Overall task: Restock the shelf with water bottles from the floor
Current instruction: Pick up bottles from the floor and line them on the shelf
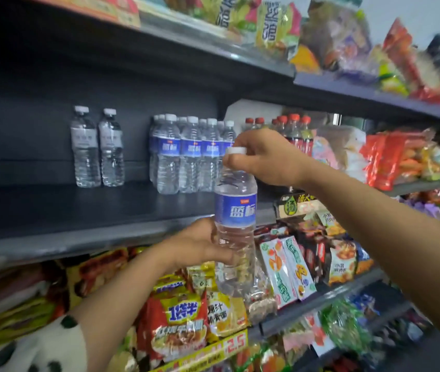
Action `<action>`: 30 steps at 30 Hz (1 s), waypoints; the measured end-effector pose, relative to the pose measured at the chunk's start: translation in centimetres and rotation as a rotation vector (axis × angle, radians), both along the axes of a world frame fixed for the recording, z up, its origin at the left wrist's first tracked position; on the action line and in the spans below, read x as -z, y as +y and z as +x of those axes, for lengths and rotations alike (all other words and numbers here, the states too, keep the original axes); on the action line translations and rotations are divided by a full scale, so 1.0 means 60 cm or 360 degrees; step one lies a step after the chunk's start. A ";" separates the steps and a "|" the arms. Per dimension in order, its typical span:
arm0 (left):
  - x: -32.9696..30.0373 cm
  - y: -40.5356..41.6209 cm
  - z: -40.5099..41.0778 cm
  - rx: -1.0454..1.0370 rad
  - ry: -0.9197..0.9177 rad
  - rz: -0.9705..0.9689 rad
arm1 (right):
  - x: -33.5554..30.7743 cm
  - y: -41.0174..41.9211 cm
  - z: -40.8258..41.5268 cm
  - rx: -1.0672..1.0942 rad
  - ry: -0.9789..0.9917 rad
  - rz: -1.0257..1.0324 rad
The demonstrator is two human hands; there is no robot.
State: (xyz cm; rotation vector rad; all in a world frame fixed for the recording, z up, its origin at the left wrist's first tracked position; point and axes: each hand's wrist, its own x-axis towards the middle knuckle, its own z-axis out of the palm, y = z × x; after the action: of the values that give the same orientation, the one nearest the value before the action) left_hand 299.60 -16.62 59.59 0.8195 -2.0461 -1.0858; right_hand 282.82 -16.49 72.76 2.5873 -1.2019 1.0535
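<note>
Left hand (200, 245) curls round 1 full water bottle (236, 224); right hand (264, 157) pinches its cap (236, 150). At 11 o'clock, the shelf (79, 210) holds more bottles (189, 154).

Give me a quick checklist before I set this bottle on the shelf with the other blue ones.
1. Grip on bottle: right hand pinches the cap, left hand holds the lower body. Ok.
2. Cap on: white cap sits on the neck. Ok; tightness cannot tell.
3. Bottle upright: close to vertical. Ok.
4. Free space on shelf: bare board in front of the blue-label group. Ok.
5. Matching stock: same blue label as that group; the two grey-label bottles stand apart to the left. Ok.
6. Bottle over the board: held at the front edge, not yet. Not ok.
</note>
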 end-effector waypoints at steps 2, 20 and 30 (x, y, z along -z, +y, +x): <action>-0.031 -0.019 0.017 -0.0124 0.0053 -0.0036 | -0.029 -0.025 0.011 0.0034 -0.0054 -0.0125; -0.110 -0.244 0.119 -0.1095 -0.0082 -0.0179 | -0.108 -0.356 0.179 -0.0107 -0.0055 -0.0171; -0.100 -0.283 0.128 -0.1157 -0.0109 -0.0155 | -0.113 -0.404 0.191 -0.0181 -0.0053 -0.0036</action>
State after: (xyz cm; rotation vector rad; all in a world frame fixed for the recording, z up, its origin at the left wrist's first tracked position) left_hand 307.31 -33.57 65.58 1.4091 -1.6104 -0.5467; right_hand 294.25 -40.74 79.55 2.6589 -1.0541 1.1284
